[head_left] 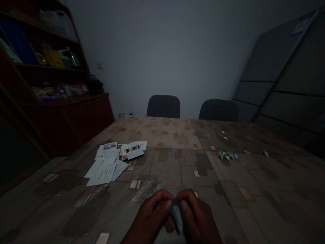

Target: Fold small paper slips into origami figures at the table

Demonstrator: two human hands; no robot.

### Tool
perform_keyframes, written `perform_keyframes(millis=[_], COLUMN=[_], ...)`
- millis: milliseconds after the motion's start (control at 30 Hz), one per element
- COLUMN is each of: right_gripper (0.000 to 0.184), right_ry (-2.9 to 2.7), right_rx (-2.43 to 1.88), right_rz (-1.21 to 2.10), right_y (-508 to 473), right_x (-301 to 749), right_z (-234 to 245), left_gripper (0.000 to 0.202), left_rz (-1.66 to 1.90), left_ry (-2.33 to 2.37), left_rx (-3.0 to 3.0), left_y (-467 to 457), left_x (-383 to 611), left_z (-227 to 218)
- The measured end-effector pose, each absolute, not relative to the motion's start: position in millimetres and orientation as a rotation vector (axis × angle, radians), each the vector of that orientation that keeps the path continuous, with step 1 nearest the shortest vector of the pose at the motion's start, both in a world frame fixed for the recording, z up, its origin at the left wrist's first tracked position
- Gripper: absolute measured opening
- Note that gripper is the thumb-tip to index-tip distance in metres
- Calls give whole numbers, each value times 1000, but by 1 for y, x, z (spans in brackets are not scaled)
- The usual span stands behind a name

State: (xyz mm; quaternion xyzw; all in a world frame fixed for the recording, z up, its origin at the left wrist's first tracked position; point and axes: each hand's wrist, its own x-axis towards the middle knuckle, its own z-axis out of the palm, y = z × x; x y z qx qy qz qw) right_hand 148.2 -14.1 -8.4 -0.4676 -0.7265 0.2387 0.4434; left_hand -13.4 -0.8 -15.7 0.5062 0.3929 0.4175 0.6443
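At the near edge of the table, my left hand [156, 213] and my right hand [195, 215] meet, thumbs and fingers pinching a small folded piece of paper [177, 218] between them. Its pale, narrow lower part hangs down between the palms, and the fingers cover its upper part. Farther off to the right lie small folded paper pieces [228, 155] with pointed ends, and another folded piece [265, 153] sits apart from them. A loose pile of printed paper sheets [104, 167] is spread on the left side.
A patterned cloth covers the table [167, 162]. Two dark chairs [164, 105] stand behind its far edge, against a pale wall. To the left is a wooden cabinet [86, 115] with crowded shelves; grey panels [259, 64] lean at the right. The room is dim.
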Motion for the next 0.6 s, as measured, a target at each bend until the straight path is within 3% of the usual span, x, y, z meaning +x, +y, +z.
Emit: perform_keyframes(millis=[333,600], right_gripper=[45,46], right_ry=[-1720,-1561], right_rx=[-1156,-1063], right_rz=[868,1179], right_y=[-15,-12], right_x=[153,155], right_z=[-5,-2], left_gripper=[44,44], left_rz=[946,969], left_ry=[891,791], left_rx=[1113,994], left_y=[2,6], left_x=[-17,-18], left_z=[-15,-24])
